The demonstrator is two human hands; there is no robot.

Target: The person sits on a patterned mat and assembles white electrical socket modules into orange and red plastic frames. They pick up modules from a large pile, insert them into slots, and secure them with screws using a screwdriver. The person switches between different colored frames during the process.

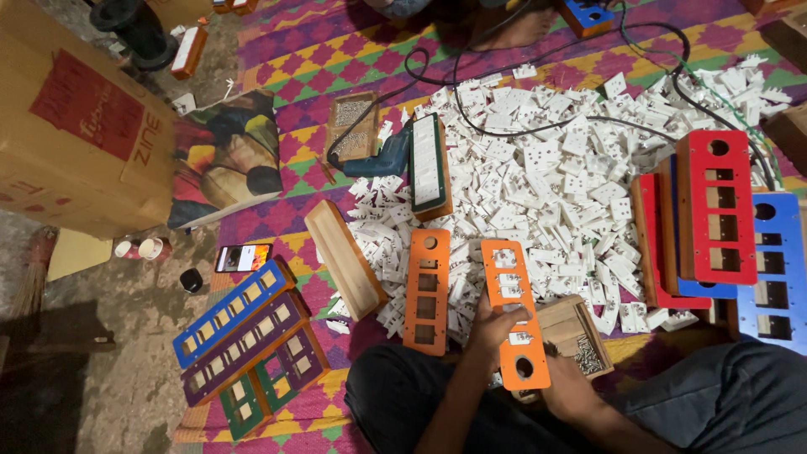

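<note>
An orange rectangular faceplate with a row of square cut-outs and one round hole [514, 315] is grasped by the left hand [494, 324], whose fingers are curled over its left edge near the middle, apparently so that the plate is kept flat and face-up over the lap. White socket inserts are already seated in its upper cut-outs. The right hand [561, 380] lies just beside the plate's lower right edge, near the round hole; whether it is clenched on the plate or on something small cannot be told, since the fingers are hidden.

Touching the plate on its right, a small wooden box of metal screws [576, 340] is set, seemingly kept within easy reach. Just left of the plate a second orange faceplate with empty cut-outs [425, 290] is laid, and beyond that a plain wooden tray [345, 258]. Above the plate a large heap of white plastic socket modules [555, 181] is spread on the patterned woven mat [319, 59]. Well to the plate's right, red and blue faceplates on wooden frames [723, 214] are stacked; far to its left, blue, purple and green ones [244, 345] are lined up.
</note>
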